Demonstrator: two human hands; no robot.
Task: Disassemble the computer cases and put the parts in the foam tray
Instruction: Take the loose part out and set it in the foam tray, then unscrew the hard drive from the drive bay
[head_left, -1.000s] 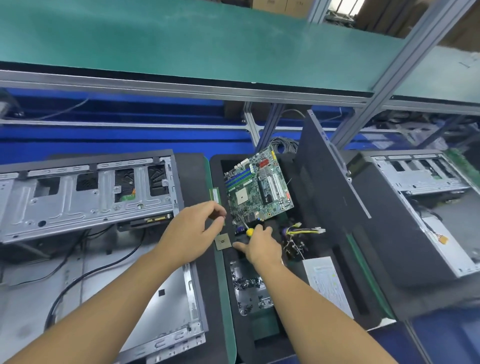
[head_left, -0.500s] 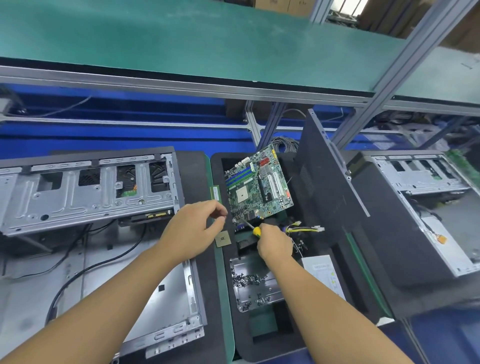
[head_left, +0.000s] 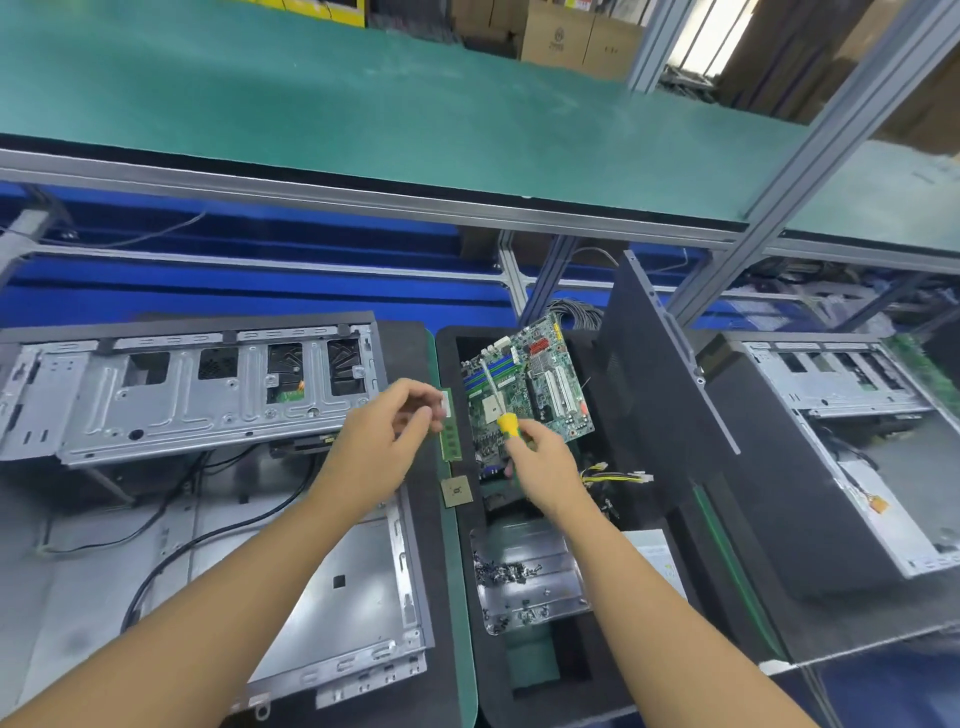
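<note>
A green motherboard (head_left: 545, 384) leans in the far end of the black foam tray (head_left: 545, 696). My right hand (head_left: 540, 457) grips a yellow-handled screwdriver (head_left: 506, 420) whose shaft points up over the board's left side. To its left, my left hand (head_left: 384, 436) hovers with loosely curled fingers beside a green RAM stick (head_left: 451, 431) on the tray's left rim; nothing shows between the fingers. A square CPU chip (head_left: 457, 491) lies on the rim just below. The opened computer case (head_left: 182, 395) lies at the left.
A metal plate with several loose screws (head_left: 530, 571) and a power supply (head_left: 657, 556) with yellow-black cables (head_left: 613, 475) sit in the tray. A black panel (head_left: 654, 374) stands at the tray's right. A second case (head_left: 857, 415) lies at the far right. A grey side panel (head_left: 337, 597) lies near me.
My right hand has risen from the tray toward the motherboard, and the screwdriver shaft now lies over the board. My left hand has lifted slightly and its pinch has loosened.
</note>
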